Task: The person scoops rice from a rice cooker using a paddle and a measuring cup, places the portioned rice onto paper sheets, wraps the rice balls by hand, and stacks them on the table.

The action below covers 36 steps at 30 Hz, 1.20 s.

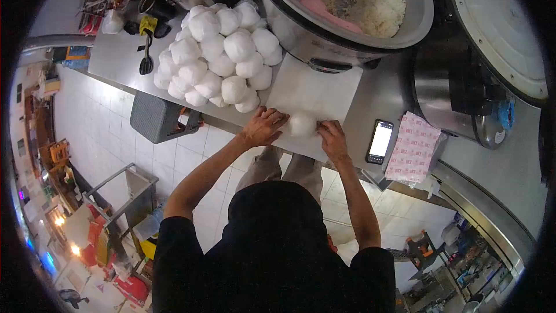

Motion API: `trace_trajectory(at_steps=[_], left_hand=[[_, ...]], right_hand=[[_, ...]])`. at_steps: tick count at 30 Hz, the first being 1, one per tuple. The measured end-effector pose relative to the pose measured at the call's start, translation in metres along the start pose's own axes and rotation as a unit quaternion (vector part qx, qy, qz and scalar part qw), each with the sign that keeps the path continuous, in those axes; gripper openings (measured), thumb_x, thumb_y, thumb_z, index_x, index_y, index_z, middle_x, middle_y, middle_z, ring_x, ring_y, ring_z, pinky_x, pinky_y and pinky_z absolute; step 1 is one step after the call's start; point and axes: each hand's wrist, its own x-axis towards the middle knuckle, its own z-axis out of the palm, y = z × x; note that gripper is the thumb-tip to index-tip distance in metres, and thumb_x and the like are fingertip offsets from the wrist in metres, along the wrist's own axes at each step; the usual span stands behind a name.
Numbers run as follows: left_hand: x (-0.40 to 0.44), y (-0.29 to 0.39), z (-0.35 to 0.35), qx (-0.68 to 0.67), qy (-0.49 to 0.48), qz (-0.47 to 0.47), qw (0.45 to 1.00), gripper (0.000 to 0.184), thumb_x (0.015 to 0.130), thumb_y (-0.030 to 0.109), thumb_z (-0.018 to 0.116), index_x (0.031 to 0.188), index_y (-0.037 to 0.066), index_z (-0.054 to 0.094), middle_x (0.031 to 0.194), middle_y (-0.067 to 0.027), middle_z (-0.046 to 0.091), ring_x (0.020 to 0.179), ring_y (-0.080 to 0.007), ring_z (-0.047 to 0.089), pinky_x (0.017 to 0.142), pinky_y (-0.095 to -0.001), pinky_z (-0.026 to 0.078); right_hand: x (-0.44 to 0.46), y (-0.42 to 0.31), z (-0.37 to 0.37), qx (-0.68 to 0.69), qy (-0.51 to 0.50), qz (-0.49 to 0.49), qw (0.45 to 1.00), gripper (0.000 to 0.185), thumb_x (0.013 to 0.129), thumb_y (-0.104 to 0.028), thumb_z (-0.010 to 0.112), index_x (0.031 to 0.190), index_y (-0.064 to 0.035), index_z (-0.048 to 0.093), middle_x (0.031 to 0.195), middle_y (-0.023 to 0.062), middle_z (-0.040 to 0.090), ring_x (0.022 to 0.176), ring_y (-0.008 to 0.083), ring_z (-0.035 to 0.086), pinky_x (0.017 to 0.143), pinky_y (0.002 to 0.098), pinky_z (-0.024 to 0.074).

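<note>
A round mound of rice sits at the near edge of the counter, seemingly wrapped in thin white paper. My left hand pinches the paper at the mound's left side, fingers bent together. On the opposite side, my right hand has its fingertips closed on the paper too. Beneath and beyond lies a stack of white paper sheets. To the left is a large heap of white paper-wrapped balls. The large rice cooker behind the sheets stands open, holding white rice and a pink object, partly buried.
A phone with a lit screen and pink-white printed paper packets lie on the right. A second cooker and a raised lid stand beyond. At far left are a black slotted spoon and dark cup; a grey stool is below.
</note>
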Motion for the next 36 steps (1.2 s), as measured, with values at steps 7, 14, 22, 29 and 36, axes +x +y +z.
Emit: trace_trajectory(at_steps=[7,14,22,29,36], left_hand=[[0.026,-0.002,0.018,-0.078,0.084,-0.076,0.990,0.026,0.065,0.008,0.068,0.090,0.014,0.069,0.091,-0.0014,0.056,0.097,-0.0230,0.051,0.086,-0.0415,0.037],[0.055,-0.007,0.025,-0.146,0.070,-0.140,0.977,0.019,0.060,0.003,0.072,0.078,0.008,0.065,0.086,-0.0057,0.060,0.088,-0.0271,0.058,0.077,-0.0409,0.044],[0.062,-0.001,-0.014,-0.387,0.003,-0.096,0.917,0.035,0.062,-0.008,0.072,0.089,0.005,0.054,0.087,-0.0076,0.062,0.087,-0.0195,0.061,0.080,-0.0326,0.048],[0.015,0.037,-0.069,-0.626,-0.083,-0.037,0.774,0.029,0.072,-0.005,0.071,0.094,0.003,0.053,0.089,0.0014,0.055,0.094,-0.0078,0.050,0.085,-0.0270,0.043],[-0.060,0.039,-0.084,-0.535,0.087,-0.193,0.818,0.034,0.066,-0.002,0.072,0.093,0.003,0.054,0.087,-0.0041,0.064,0.087,-0.0132,0.061,0.074,-0.0309,0.049]], right_hand=[[0.036,0.025,0.002,0.082,-0.041,0.111,0.990,0.017,0.068,0.004,0.064,0.084,-0.0018,0.068,0.086,0.0122,0.062,0.080,0.0320,0.060,0.075,0.0415,0.0490],[0.075,-0.011,-0.008,-0.002,0.018,0.167,0.986,0.021,0.063,0.003,0.070,0.084,-0.0017,0.067,0.086,0.0123,0.065,0.077,0.0329,0.063,0.072,0.0391,0.0507],[0.062,-0.015,-0.030,0.301,-0.095,0.136,0.939,0.031,0.065,0.007,0.073,0.088,-0.0028,0.055,0.080,0.0045,0.059,0.076,0.0167,0.059,0.071,0.0340,0.0507],[0.071,-0.060,-0.061,0.438,-0.271,0.083,0.853,0.036,0.059,0.008,0.077,0.079,-0.0061,0.050,0.070,-0.0035,0.052,0.067,0.0076,0.050,0.062,0.0267,0.0456],[0.050,-0.104,-0.035,0.487,-0.166,0.184,0.838,0.020,0.078,0.004,0.067,0.098,0.0004,0.062,0.087,0.0031,0.064,0.083,0.0120,0.060,0.078,0.0279,0.0534]])
